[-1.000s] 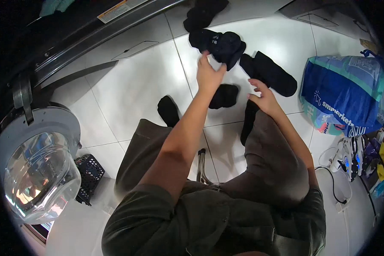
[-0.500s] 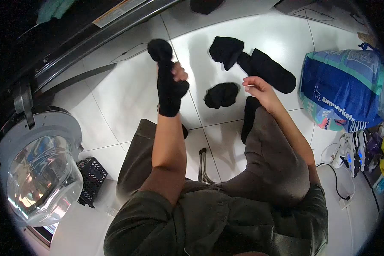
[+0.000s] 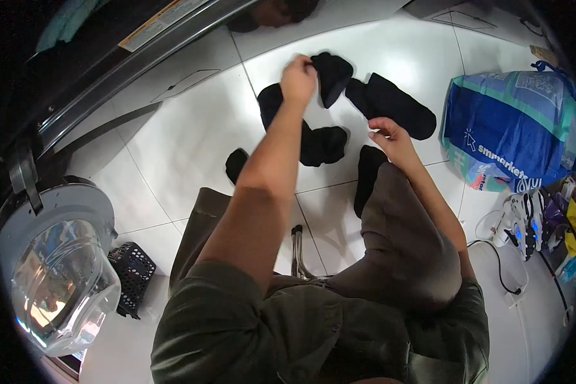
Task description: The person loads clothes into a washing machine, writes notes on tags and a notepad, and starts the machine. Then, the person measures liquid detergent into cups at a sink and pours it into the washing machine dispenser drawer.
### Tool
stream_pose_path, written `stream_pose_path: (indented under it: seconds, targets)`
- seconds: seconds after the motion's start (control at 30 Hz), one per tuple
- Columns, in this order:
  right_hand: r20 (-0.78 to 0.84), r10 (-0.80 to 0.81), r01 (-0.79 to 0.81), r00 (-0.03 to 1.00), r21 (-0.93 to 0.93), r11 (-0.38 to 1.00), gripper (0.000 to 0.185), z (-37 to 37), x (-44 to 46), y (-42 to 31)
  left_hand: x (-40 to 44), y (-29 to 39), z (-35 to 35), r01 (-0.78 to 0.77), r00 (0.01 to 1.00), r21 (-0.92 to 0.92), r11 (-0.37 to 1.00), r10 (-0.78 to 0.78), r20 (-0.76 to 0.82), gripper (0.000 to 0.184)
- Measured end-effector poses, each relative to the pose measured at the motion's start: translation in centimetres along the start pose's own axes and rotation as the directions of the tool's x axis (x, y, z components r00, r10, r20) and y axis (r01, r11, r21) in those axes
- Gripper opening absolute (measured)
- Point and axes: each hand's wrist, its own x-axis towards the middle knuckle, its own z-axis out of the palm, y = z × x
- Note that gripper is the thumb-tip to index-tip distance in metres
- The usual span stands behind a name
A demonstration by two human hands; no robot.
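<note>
My left hand (image 3: pixel 299 80) reaches far forward over the white tiles, its fingers closed at the edge of a bunched black sock (image 3: pixel 331 73). Under and beside that forearm lies a long black sock (image 3: pixel 271 105), partly hidden. Close by is a crumpled black sock (image 3: pixel 326 144), which may join it. My right hand (image 3: pixel 388 137) hovers over my right knee with thumb and fingers apart, holding nothing. Just beyond it another black sock (image 3: pixel 400 109) lies stretched out on the floor. A black rounded shape (image 3: pixel 237 165) shows left of my left forearm; I cannot tell what it is.
A blue shopping bag (image 3: pixel 505 128) stands at the right, with cables and a power strip (image 3: pixel 521 224) below it. On the left are a clear plastic container (image 3: pixel 67 281) and a black perforated basket (image 3: pixel 132 275). A dark glossy panel (image 3: pixel 192 80) runs along the far side.
My left hand has let go of the black sock it held up, which now lies on the floor. It has moved forward and right to the bunched sock. My right hand has barely moved.
</note>
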Motion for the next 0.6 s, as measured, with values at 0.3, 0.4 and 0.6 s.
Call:
stream_pose_path:
  seconds: [0.3,0.4,0.6]
  targets:
    - [-0.141,-0.298,0.283,0.944,-0.116,0.952,0.077,0.6,-0.7,-5.7,-3.8,9.2,-14.1,0.552,0.745,-0.633,0.544,0.020,0.667,0.026]
    - [-0.094,-0.545,0.514,0.833,-0.231,0.826,0.077,0.9,-1.0,-6.6,-5.8,11.4,-16.8,0.572,0.607,-0.639,0.514,0.259,0.751,0.028]
    - [0.038,-0.347,0.340,0.937,-0.324,0.883,0.051,-4.0,0.8,-0.8,-3.8,2.5,-17.5,0.484,0.755,-0.452,0.749,-0.096,0.649,0.038]
